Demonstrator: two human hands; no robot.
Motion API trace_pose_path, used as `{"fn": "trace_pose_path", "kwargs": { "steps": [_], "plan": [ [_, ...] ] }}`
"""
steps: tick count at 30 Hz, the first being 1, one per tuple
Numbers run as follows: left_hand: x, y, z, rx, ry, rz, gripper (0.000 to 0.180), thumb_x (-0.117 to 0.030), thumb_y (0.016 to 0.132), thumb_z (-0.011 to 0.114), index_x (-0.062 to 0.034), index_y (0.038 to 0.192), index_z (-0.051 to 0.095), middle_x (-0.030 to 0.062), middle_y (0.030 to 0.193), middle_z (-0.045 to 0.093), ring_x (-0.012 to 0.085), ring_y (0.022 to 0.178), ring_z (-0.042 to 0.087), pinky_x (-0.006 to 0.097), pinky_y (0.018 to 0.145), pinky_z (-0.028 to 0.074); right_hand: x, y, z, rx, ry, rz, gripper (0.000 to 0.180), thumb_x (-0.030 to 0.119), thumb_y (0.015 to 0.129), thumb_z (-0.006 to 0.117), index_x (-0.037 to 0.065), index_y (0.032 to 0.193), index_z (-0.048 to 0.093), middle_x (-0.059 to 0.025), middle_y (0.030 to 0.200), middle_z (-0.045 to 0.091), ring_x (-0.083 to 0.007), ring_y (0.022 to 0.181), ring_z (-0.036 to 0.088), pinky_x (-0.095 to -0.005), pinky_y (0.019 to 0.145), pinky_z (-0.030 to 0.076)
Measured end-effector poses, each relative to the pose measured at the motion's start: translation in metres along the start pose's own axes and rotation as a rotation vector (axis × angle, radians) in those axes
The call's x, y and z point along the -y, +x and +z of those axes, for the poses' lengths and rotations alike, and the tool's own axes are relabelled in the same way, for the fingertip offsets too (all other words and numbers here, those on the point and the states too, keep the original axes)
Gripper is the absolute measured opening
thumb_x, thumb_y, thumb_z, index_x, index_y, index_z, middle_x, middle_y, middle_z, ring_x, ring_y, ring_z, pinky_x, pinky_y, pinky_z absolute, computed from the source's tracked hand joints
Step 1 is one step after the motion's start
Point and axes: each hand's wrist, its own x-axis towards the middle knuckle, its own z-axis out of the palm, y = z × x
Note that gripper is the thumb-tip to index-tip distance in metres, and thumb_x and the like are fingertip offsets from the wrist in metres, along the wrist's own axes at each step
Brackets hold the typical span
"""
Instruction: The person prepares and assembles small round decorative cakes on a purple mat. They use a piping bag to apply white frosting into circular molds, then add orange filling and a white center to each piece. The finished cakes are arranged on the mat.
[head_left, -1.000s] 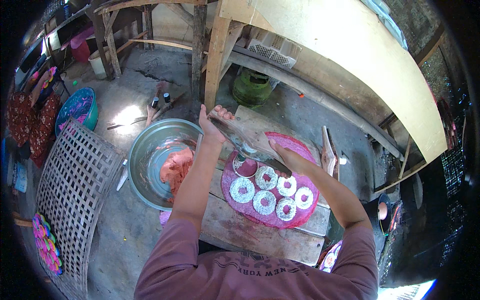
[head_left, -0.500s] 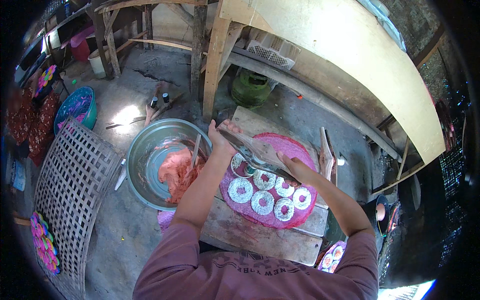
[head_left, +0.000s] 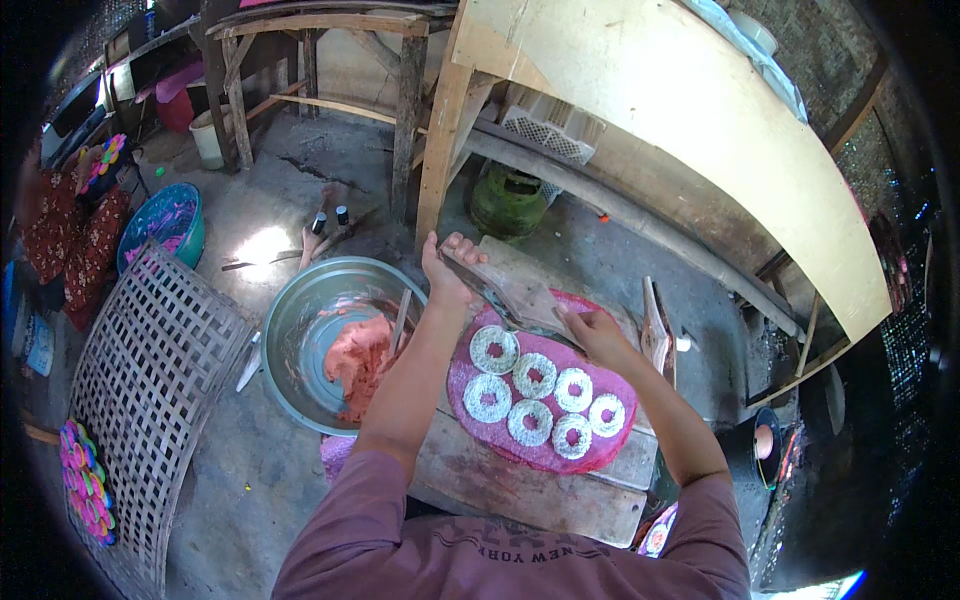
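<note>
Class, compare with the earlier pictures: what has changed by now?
The upper-left ring, a thin loop earlier, is now thick. The wooden tool has shifted toward the far edge of the pink mat. Left hand and right hand kept hold; the other six rings stayed put.

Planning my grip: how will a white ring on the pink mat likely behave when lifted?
Each white ring is probably light, being small with an open centre. Its bumpy surface suggests it may deform or break if pinched. Lying flat on the pink mat, it seems unlikely to roll.
</note>
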Motion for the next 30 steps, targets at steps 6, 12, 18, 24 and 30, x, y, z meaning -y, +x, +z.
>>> {"fn": "trace_pose_path", "kwargs": {
  "steps": [6,12,18,24,30],
  "plan": [
    [-0.042,-0.033,0.108,0.371,-0.047,-0.065,0.058,-0.060,0.092,0.040,-0.0139,0.059,0.049,0.0001,0.048,0.044,0.0163,0.046,0.042,0.033,0.053,0.038,0.009,-0.023,-0.045,0.161,0.423,-0.194,0.068,0.058,0.094,0.043,-0.004,0.114,0.062,-0.0157,0.088,0.066,-0.0174,0.081,0.063,-0.0301,0.075,0.050],
    [-0.087,-0.152,0.171,0.529,0.662,-0.033,0.082,-0.069,0.092,0.010,-0.0057,0.054,0.047,0.0098,0.042,0.045,0.0237,0.035,0.045,0.037,0.041,0.045,-0.042,0.046,0.061,-0.168,-0.050,-0.451,0.027,0.024,0.089,0.057,0.001,0.093,0.069,-0.0202,0.085,0.068,-0.0323,0.076,0.067,-0.0431,0.070,0.051],
    [-0.078,-0.218,0.156,0.425,1.170,-0.133,0.089,-0.063,0.095,0.009,0.0033,0.054,0.051,0.0173,0.048,0.052,0.0245,0.039,0.049,0.032,0.043,0.043,-0.062,0.078,0.098,-0.199,-0.274,-0.408,0.015,0.008,0.078,0.054,0.000,0.075,0.067,-0.0248,0.077,0.063,-0.0411,0.070,0.062,-0.0474,0.069,0.051],
    [-0.075,-0.228,0.143,0.403,1.027,-0.054,0.087,-0.062,0.096,0.014,0.0040,0.053,0.050,0.0173,0.047,0.051,0.0223,0.035,0.045,0.032,0.038,0.038,-0.044,0.071,0.083,-0.209,-0.178,-0.353,0.012,0.008,0.071,0.058,0.000,0.073,0.066,-0.0241,0.074,0.062,-0.0402,0.068,0.062,-0.0470,0.066,0.051],
    [-0.074,-0.221,0.137,0.488,1.026,-0.145,0.088,-0.066,0.094,0.016,0.0046,0.056,0.052,0.0177,0.049,0.052,0.0233,0.038,0.048,0.032,0.041,0.041,-0.060,0.085,0.049,-0.416,-0.260,-0.345,0.013,0.010,0.071,0.061,-0.003,0.071,0.065,-0.0272,0.073,0.062,-0.0409,0.071,0.064,-0.0479,0.068,0.052]
  ]
}}
